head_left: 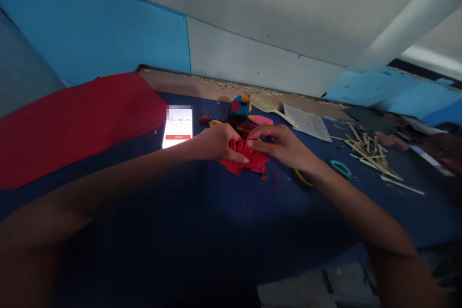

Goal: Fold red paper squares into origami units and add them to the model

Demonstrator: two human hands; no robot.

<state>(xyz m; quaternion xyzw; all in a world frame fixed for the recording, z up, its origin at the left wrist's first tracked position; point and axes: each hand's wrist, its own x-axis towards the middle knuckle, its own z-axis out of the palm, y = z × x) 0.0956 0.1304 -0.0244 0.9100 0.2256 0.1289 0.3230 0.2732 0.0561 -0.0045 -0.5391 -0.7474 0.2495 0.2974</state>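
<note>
Blue and whitish wall (252,43) stands behind a dark blue table (202,221). Across its left side spreads a red sheet (79,125); at the right lies a heap of pale sticks (371,151), and left of that, farther back, a sheet of paper (306,121). At mid-table the person's left hand (224,142) is clamped on a red pleated piece (252,159), thumb along its near side. The right hand (279,143) bends over its right part, thumb and forefinger close together; whether they pinch it cannot be told. Left is a lit phone (178,127); beyond the hands, a hairbrush (265,103) and a multicoloured piece (239,108); right, a small teal ring (340,169).
</note>
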